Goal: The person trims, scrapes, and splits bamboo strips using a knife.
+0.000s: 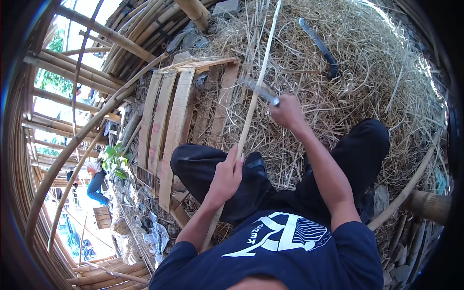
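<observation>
A long pale bamboo strip (261, 79) runs from the top of the view down past my left forearm. My left hand (228, 176) is closed round it above my bent knee. In my right hand (287, 111) is the handle of a knife (263, 92), whose blade, blurred, crosses the strip farther up. Whether the blade touches the strip I cannot tell. Another curved blade with a dark handle (319, 47) lies on the heap of shavings (367, 82) beyond my right hand.
A wooden pallet (176, 111) leans left of my knee. Bamboo poles (104, 113) frame the left side, with another person (96, 181) beyond them. A thick bamboo pole (427, 207) lies at the right. Stacked bamboo (140, 29) stands at the upper left.
</observation>
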A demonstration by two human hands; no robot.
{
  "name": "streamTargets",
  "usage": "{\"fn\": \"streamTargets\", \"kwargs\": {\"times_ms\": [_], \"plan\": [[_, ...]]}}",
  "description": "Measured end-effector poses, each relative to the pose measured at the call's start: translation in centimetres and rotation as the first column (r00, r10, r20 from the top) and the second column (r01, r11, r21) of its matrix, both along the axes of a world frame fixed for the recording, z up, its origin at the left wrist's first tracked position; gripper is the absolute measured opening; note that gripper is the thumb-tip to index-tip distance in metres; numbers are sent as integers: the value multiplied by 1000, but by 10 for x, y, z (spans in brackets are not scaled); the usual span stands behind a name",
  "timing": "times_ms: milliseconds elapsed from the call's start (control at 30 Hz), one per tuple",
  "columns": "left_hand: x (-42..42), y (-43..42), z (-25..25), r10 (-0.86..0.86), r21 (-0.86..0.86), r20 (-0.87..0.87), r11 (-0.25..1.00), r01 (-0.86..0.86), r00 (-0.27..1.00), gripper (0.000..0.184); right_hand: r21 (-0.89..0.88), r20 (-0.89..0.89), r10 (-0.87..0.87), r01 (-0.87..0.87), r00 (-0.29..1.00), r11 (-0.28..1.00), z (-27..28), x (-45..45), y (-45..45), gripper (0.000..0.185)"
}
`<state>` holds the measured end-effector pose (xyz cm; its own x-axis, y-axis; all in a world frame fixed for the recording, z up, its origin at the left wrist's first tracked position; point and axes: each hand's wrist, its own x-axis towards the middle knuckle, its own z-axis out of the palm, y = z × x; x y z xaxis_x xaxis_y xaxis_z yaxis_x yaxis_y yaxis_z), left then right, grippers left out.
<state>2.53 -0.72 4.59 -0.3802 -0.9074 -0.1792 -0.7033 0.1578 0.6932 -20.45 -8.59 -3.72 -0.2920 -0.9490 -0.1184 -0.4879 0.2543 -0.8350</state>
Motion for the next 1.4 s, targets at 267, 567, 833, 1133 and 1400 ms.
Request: {"fn": "streamTargets", "kwargs": {"times_ms": [267,567,833,1133,1400], "plan": [[-5,7,-2,-70,-116,99,990,82,993,37,77,-236,264,-253,935,964,7,5,4,21],[5,18,12,-55,-53,-39,997,53,998,38,112,-17,-229,230,973,967,-25,-42,-20,33],[-6,-4,-9,-88,-155,-7,984,86,996,41,19,573,74,-103,816,994,28,18,8,47],[-5,-6,-19,-20,135,-199,990,47,980,35,-104,592,35,34,806,994,12,5,0,36],[-11,-24,-17,49,117,-81,992,-39,996,24,-51,166,47,-39,985,998,65,-6,28,32]]}}
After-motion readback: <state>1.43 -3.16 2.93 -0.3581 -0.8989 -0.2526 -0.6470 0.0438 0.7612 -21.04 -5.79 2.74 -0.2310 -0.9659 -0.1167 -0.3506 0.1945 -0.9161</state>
